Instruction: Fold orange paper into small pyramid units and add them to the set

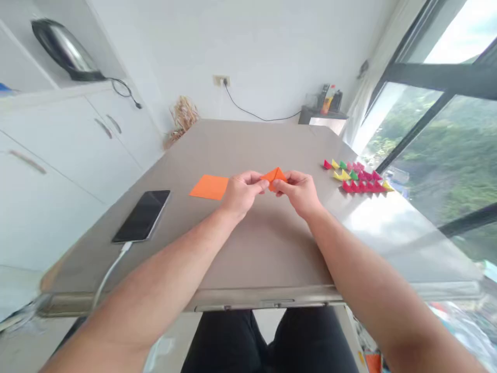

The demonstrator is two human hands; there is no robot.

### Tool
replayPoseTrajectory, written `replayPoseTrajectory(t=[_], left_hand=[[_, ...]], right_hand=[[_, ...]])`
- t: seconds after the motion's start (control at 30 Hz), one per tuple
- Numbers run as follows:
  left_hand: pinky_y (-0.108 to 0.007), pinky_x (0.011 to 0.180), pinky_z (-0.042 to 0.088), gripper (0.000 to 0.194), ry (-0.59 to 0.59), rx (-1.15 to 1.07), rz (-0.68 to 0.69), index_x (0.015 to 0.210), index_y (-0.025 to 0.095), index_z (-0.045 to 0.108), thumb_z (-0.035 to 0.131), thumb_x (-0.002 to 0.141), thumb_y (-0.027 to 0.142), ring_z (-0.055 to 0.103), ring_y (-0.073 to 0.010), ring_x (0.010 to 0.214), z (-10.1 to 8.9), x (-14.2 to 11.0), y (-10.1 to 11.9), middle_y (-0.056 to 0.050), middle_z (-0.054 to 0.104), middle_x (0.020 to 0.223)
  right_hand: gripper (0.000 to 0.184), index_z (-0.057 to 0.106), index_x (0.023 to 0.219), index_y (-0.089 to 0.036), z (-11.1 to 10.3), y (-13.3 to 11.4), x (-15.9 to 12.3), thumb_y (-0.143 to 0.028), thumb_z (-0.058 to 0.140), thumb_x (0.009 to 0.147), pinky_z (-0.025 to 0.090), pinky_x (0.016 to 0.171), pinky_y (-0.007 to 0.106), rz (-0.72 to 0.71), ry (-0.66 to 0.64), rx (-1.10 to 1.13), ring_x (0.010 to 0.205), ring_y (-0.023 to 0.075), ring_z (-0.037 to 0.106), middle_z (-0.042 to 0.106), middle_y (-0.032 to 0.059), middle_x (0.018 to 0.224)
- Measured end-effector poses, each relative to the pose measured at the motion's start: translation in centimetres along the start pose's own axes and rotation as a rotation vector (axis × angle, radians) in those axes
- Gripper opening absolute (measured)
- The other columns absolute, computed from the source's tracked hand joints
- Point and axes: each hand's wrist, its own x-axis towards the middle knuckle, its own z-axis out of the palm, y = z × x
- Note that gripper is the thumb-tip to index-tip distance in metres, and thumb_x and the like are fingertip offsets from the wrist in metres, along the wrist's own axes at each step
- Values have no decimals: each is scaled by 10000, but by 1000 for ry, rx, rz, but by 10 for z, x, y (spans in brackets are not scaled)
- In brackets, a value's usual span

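folded orange paper: held between the left hand and the right hand, over the middle of the desk, seemingly lifted off its surface; a peaked top is shown.
left hand: closed on the paper's left corner, which is pinched between thumb and fingers.
right hand: closed on the right side, with the thumb laid across the near face (the fingers behind are mostly hidden).
lie of the paper: its longer axis is stretched roughly left to right, from one hand to the other; neither hand can be called nearer, as it is gripped by both.
orange sheet: laid flat on the desk, left of the folded orange paper, just beside the left hand; whether it is touched cannot be told.
small folded papers: ranged in rows on the desk, well to the right of the right hand; red, pink, yellow and green are seen.
phone: laid on the desk's left side, with a white cable plugged into its near end.
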Motion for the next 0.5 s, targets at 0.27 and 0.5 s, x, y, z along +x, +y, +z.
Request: replayPoseTrajectory(t=[0.27, 0.5], left_hand=[[-334, 794, 517, 239, -38, 164, -8, 811, 197, 724, 726, 794, 436, 650, -183, 789, 1, -4, 11, -33, 716, 797], [-725, 1180, 208, 663, 348, 1144, -92, 1444, 218, 541, 636, 839, 469, 223, -445, 1543, -36, 11, 35, -180, 387, 1625]], right_hand=[[115, 712, 722, -198, -2, 2, -2, -294, 774, 735, 515, 650, 312, 18, 55, -44, 628, 147, 611, 689, 10, 679], [97, 685, 699, -192, -4, 0, -2, -260, 750, 724, 516, 639, 295, 52, 151, -52, 624, 141, 610, 660, 0, 635]])
